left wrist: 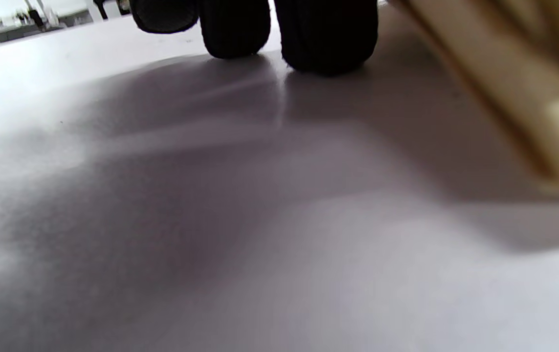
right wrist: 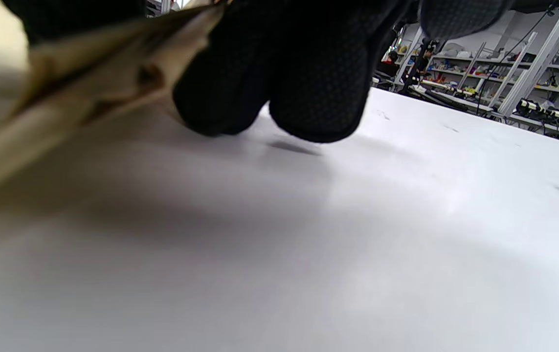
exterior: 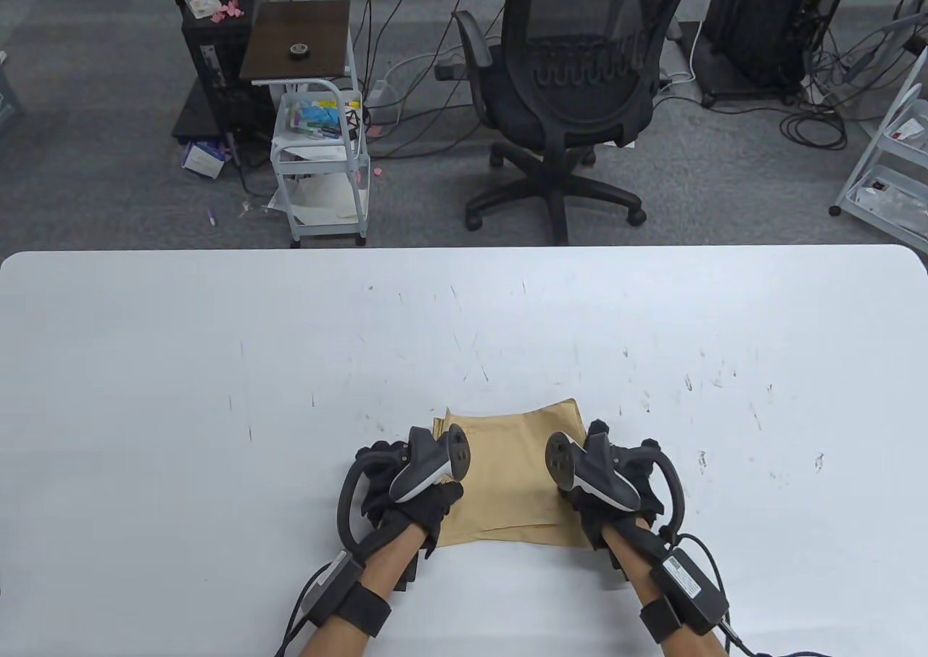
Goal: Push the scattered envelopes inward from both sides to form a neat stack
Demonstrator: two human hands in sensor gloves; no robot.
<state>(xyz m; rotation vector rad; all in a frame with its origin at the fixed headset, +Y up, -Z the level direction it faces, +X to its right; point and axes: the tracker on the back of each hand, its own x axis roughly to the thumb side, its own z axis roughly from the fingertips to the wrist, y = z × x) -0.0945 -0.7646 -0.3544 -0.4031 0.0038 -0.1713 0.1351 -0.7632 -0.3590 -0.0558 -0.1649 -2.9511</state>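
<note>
A pile of brown envelopes (exterior: 507, 468) lies near the table's front middle, their edges slightly offset. My left hand (exterior: 406, 479) rests against the pile's left edge, its thumb lying on the top envelope. My right hand (exterior: 605, 479) rests against the pile's right edge. In the left wrist view my fingertips (left wrist: 325, 41) touch the table beside the envelope edges (left wrist: 519, 93). In the right wrist view my fingertips (right wrist: 318, 102) touch the table beside the envelope edges (right wrist: 83, 93), which lift slightly there.
The white table (exterior: 217, 367) spreads wide on both sides and behind the pile. Beyond its far edge stand an office chair (exterior: 565, 91) and a small cart (exterior: 322, 149).
</note>
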